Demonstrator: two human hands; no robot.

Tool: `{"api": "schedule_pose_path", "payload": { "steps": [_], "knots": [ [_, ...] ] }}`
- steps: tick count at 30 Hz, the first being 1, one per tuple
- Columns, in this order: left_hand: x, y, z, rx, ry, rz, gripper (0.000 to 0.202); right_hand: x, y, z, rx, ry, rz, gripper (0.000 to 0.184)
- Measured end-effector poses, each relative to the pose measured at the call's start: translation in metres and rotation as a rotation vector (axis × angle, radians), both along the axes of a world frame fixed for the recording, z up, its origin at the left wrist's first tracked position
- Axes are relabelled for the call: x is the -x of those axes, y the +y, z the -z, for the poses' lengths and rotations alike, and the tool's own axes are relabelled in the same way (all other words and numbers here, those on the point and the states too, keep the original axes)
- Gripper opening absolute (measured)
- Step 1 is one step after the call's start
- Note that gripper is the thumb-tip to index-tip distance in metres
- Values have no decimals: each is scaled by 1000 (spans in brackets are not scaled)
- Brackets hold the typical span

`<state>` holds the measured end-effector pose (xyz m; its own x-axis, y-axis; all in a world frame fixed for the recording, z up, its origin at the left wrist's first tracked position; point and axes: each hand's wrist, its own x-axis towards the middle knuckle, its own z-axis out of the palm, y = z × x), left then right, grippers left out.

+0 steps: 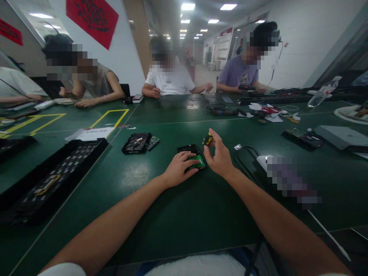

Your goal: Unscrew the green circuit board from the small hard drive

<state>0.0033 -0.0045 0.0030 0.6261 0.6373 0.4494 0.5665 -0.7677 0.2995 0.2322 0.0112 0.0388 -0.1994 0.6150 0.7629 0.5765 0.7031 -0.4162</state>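
Note:
My left hand (pixel 180 168) rests over a green circuit board (pixel 200 162), its fingers across the top and its thumb along the near edge. Just behind those fingers lies a black plastic housing (pixel 188 148), touching or close to the board; part of both is hidden under the hand. To the right, my right hand (pixel 220 155) is raised a little above the table, closed around a short yellow-and-black screwdriver (pixel 208 138). Its shaft and tip cannot be made out.
A black casing (pixel 137 143) with a small board (pixel 153 142) lies left. A long black tray (pixel 54 176) fills the left side. On the right are a cable (pixel 244 151), a partly blurred-out phone (pixel 263 163) and a grey box (pixel 342 137). Several people sit across the green table (pixel 161 214).

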Motion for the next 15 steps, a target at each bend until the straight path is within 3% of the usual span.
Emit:
{"api": "schedule_pose_path", "payload": {
  "steps": [15],
  "knots": [
    [0,0,0,12,-28,3,37,1,1,2,0,51,-23,68]
  ]
}}
